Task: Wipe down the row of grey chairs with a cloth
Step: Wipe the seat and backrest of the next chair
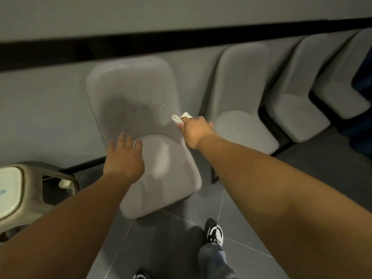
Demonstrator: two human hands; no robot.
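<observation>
Three more grey chairs (241, 109) right; beige stand (30, 190) left.

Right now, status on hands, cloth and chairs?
Right hand grips folded white cloth at nearest grey padded chair, lower backrest edge. Left hand open over its seat. Nothing in the way.

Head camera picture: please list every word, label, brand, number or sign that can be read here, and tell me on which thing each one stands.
None can be read.
The white lid at the left edge carries a small blue mark, too blurred to tell whether it is text.
The black-and-white shoe shows a pattern but no legible brand.
The grey chairs, the cloth gripped by the right hand, and the wall bear no writing.
</observation>
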